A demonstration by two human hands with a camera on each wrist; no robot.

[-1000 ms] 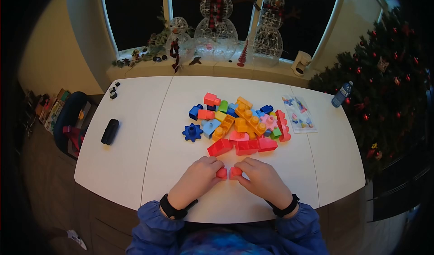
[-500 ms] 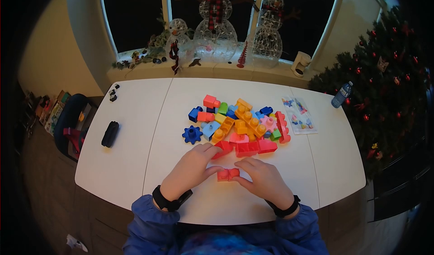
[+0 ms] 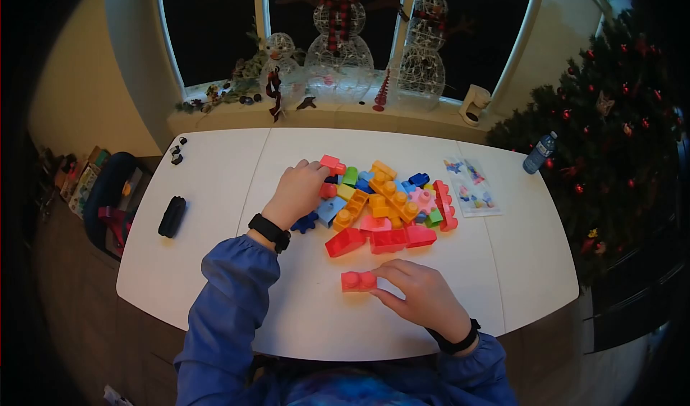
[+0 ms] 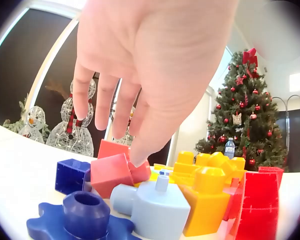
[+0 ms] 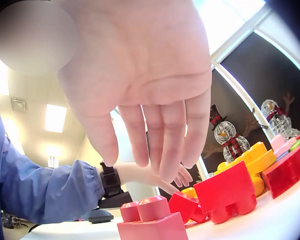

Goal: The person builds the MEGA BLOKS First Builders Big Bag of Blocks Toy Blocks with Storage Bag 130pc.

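My left hand (image 3: 297,192) reaches over the far-left side of a pile of big plastic building blocks. In the left wrist view its fingers hang loosely down, the thumb tip right at a coral block (image 4: 111,176). Around that block lie a dark blue block (image 4: 72,176), a light blue block (image 4: 162,210) and a blue gear-shaped piece (image 4: 85,220). Close to the table's near edge, two small coral blocks (image 3: 358,282) stand side by side. My right hand (image 3: 424,294) is at their right end, fingers and thumb spread apart, not gripping in the right wrist view.
Red blocks (image 3: 388,241) lie along the pile's near side, yellow ones (image 3: 395,194) in its middle. An instruction sheet (image 3: 473,186) and a water bottle (image 3: 540,153) are to the right. A black case (image 3: 172,217) lies at left.
The two small coral blocks, held apart by both hands earlier, now sit together. My left hand has let go and moved away, forward and left, to the pile. The right hand has stayed near the pair.
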